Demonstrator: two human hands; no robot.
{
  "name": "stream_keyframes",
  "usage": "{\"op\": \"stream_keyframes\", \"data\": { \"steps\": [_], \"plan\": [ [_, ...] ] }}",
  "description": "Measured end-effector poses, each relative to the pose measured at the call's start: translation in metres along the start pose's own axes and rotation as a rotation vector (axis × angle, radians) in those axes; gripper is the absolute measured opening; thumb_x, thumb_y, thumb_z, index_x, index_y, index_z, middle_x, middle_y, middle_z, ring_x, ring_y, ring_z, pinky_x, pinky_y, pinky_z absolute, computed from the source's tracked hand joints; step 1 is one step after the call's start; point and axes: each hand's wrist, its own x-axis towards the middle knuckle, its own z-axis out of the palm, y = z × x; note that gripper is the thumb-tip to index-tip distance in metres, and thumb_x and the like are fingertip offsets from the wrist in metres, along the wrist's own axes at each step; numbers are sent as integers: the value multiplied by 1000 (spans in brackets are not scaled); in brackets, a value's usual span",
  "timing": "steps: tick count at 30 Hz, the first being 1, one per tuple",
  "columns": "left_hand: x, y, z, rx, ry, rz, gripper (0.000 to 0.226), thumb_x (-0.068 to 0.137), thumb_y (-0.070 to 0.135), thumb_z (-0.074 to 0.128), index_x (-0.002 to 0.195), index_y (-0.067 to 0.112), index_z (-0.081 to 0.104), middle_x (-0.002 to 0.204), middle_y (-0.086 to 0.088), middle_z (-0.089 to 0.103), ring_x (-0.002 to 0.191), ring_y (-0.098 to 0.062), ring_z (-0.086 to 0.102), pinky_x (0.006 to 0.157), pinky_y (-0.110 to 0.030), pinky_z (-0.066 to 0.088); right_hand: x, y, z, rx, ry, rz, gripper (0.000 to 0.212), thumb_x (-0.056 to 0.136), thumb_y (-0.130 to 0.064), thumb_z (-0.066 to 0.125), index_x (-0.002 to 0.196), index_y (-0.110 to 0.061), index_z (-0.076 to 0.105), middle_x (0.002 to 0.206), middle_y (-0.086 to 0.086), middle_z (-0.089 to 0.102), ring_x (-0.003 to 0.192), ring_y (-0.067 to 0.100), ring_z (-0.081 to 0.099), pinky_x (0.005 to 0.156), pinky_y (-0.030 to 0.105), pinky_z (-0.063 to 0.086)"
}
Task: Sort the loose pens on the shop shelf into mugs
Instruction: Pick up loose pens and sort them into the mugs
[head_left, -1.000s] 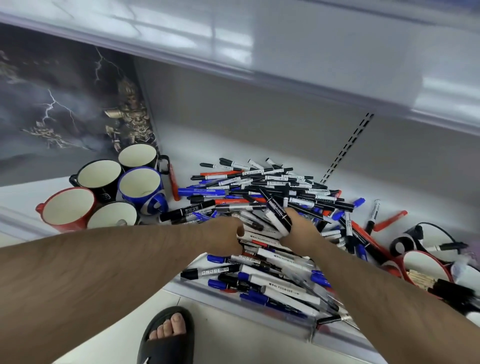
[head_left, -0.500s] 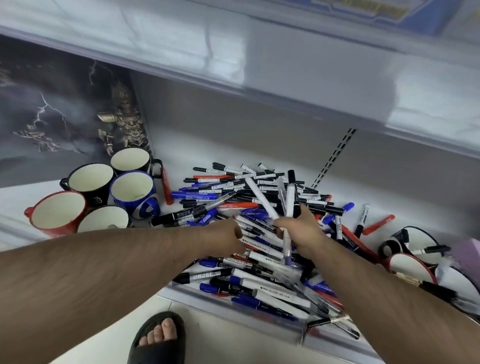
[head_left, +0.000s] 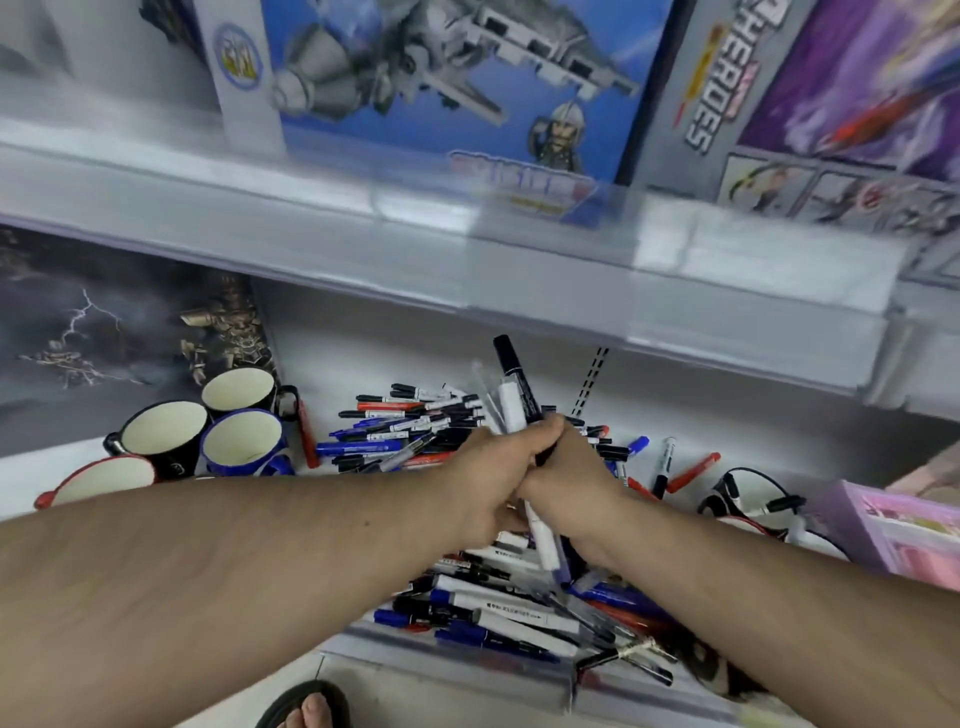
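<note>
- Both hands meet above the pile of pens (head_left: 457, 431) on the white shelf (head_left: 779, 457). The right hand (head_left: 566, 467) is clenched around a bundle of pens (head_left: 514, 400) which stands nearly upright, with black caps at the top and the lower ends coming out under the fist.
- The left hand (head_left: 488, 483) is curled and presses against the right hand. It seems to grip the same bundle, but its fingers are hidden from the camera.
- The two forearms cover the middle of the pile, so the pens under them cannot be counted. The loose pens are black, blue and red, too many to count.
- On the left stand four mugs that are clearly seen: two black mugs (head_left: 161, 431), one blue mug (head_left: 244, 441) and one red mug (head_left: 98, 478) that the left forearm partly covers. All look empty inside.
- On the right, more mugs (head_left: 748, 493) hold a few pens; their number is not clear.
- A pink box (head_left: 904, 535) is at the right edge.
- On the upper shelf (head_left: 415, 244) stand two toy boxes (head_left: 441, 93).
- A foot in a black sandal (head_left: 306, 709) shows at the bottom.
</note>
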Motion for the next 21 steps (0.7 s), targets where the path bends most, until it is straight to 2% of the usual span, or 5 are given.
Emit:
{"op": "stream_keyframes", "data": {
  "steps": [3,9,15,18,21],
  "plan": [
    [-26,11,14,-46,-80,-39,37,93,42,62,115,13,65,108,-12,73,96,-26,69,82,-43,56,-27,-17,-10,-13,-4,-25,36,80,7,61,112,-9,56,85,3,69,77,8,68,54,17,49],
    [-67,13,15,-99,-51,-54,36,94,43,56,112,13,63,109,-11,71,95,-26,67,82,-53,53,-60,-32,-20,10,-248,-62,48,80,7,65,121,-14,49,108,5,69,102,14,68,88,32,57],
    [-78,8,4,-141,-94,-22,32,81,36,66,98,9,66,90,-11,73,79,-22,72,65,-34,56,-72,-33,-17,272,-365,18,44,90,8,45,122,-22,49,122,-3,59,106,4,55,79,19,44],
    [-76,11,5,-71,-111,-2,38,70,34,71,95,7,69,88,-12,73,80,-22,71,68,-35,57,-74,-34,-29,114,-359,-11,44,96,-4,49,137,-19,45,124,-7,57,108,0,54,80,11,43],
    [-71,11,8,30,-127,-31,49,67,36,73,105,5,69,95,-13,74,90,-24,69,78,-37,54,-72,-34,-48,-341,-305,-57,40,95,-31,58,134,-23,51,130,2,51,118,16,51,103,32,45]
  ]
}}
